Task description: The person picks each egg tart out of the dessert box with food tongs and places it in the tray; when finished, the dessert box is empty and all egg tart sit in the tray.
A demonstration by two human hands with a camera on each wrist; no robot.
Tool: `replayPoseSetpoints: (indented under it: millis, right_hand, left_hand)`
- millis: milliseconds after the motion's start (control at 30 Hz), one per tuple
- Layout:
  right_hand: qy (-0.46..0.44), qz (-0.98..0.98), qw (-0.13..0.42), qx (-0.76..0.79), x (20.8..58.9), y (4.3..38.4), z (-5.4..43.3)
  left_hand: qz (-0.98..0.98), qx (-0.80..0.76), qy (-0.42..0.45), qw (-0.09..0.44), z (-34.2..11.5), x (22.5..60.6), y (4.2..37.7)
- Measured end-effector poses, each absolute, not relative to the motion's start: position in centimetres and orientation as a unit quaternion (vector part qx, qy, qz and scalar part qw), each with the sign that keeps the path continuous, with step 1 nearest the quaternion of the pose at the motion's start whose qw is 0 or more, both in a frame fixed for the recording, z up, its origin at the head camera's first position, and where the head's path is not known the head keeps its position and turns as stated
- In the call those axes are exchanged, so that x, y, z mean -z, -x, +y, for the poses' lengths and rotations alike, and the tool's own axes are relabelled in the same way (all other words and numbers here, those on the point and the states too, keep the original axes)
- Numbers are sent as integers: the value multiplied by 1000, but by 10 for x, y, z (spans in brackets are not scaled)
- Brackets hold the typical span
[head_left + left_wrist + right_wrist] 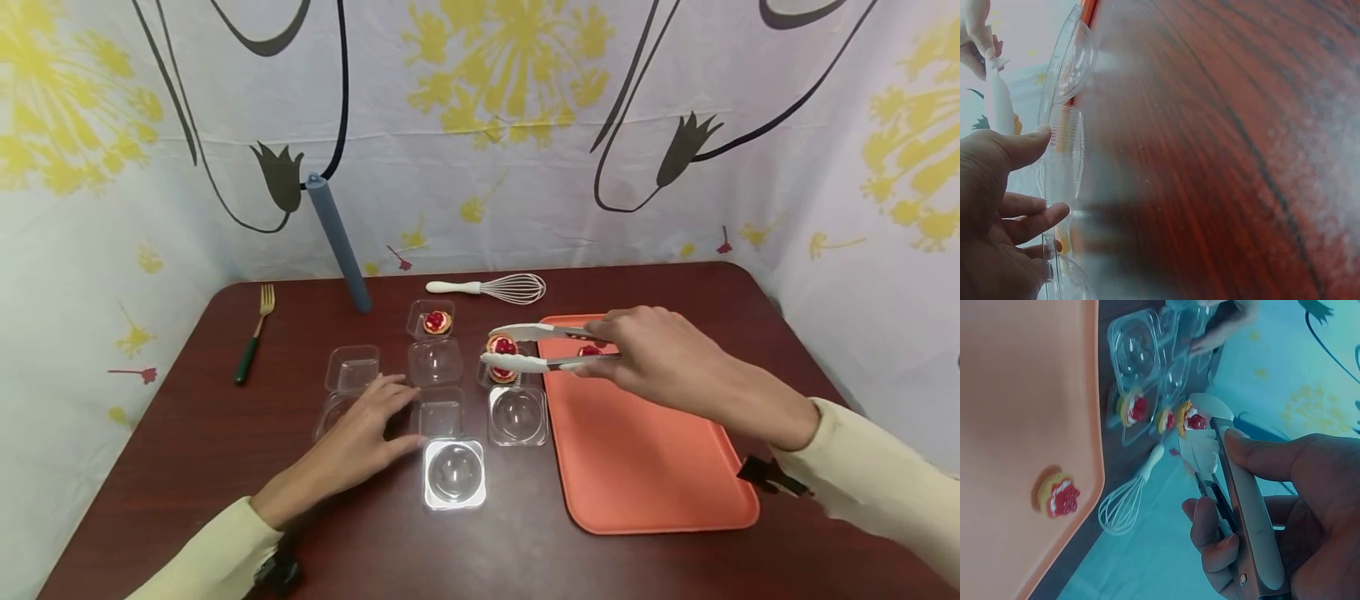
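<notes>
My right hand (660, 354) grips metal tongs (1250, 519) with white tips. Between those tips is a small red-fruit tart (1192, 417), raised over a clear plastic container (487, 377). Another tart (1132, 408) sits inside that container, whose lid (517, 416) lies folded open toward me. To the left, my left hand (358, 437) rests low among more open clear containers, fingers loosely spread. Its thumb and fingertips are at the edge of an open container (440, 417) with a shiny lid (454, 475).
An orange tray (637, 467) on the right bears one tart (1059, 497). Farther back, another clear container holds a tart (437, 322). A white whisk (513, 288) lies at the rear, a green-handled fork (256, 335) at left. A blue-grey stick (339, 242) stands by the back edge.
</notes>
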State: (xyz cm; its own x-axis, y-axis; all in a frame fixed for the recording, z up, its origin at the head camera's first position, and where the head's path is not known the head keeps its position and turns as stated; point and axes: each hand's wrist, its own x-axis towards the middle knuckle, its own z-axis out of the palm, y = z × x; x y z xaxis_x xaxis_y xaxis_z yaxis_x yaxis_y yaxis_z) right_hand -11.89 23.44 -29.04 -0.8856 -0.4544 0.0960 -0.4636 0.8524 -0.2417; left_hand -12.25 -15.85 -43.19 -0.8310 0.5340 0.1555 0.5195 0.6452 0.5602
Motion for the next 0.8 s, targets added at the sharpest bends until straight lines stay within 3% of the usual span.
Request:
replayPoseSetpoints:
  millis: [800]
  right_hand:
    - [-180, -974, 66, -122, 316, 109, 318]
  left_hand:
    - [909, -302, -286, 25, -158, 430, 122]
